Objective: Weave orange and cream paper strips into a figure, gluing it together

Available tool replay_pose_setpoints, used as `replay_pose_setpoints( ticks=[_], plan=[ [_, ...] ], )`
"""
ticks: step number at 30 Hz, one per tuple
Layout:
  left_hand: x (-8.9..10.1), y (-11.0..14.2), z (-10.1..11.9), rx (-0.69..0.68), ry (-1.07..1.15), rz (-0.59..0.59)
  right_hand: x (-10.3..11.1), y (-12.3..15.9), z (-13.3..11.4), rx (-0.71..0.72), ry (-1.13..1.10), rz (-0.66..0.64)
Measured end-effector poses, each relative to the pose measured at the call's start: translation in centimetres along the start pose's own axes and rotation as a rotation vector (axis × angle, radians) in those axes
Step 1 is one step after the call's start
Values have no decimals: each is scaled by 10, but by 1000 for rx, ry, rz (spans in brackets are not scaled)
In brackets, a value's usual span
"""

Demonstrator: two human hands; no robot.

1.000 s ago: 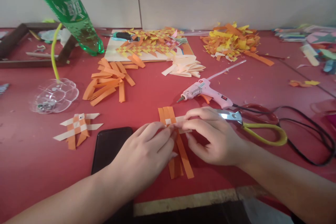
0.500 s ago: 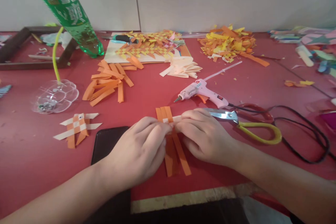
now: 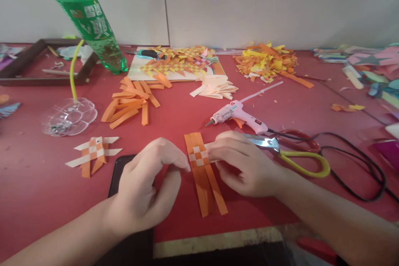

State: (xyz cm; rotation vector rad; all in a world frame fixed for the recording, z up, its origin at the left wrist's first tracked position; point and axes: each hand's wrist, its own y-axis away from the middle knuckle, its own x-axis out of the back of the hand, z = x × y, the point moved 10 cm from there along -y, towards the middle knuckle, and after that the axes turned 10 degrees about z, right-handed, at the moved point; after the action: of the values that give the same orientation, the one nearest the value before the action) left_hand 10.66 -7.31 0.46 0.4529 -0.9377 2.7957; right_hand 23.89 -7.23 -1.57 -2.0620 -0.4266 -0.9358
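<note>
A small weave of orange and white paper strips (image 3: 199,162) lies flat on the red table (image 3: 37,199) in front of me. My right hand (image 3: 243,166) is closed on the white strip ends at the weave's right side, fingers pressed together on them. Just left of the weave is my left hand (image 3: 146,183), fingers curled and apart with nothing in them, fingertips close to the orange strips. Its wrist covers part of a black phone (image 3: 123,170).
A pink glue gun (image 3: 240,114) and yellow-handled scissors (image 3: 296,156) with a black cable lie right behind my right hand. A finished weave (image 3: 92,153), loose orange strips (image 3: 131,99), cream strips (image 3: 215,85), a green bottle (image 3: 90,20) and a scrap pile (image 3: 268,58) sit farther back.
My left hand has let go of the weave and drawn back to the left, baring the checkered woven patch. The right hand stays on the white strips.
</note>
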Motion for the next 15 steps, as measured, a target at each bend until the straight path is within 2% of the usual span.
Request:
replay_pose_setpoints(
  ticks=[5,11,15],
  plan=[
    [1,0,-15,121,26,49,5,2,-13,127,-21,-62],
    [0,-1,-29,236,48,61,-8,9,-14,141,-36,-229],
    [1,1,-33,261,57,76,-11,10,-10,172,9,-197]
  ],
)
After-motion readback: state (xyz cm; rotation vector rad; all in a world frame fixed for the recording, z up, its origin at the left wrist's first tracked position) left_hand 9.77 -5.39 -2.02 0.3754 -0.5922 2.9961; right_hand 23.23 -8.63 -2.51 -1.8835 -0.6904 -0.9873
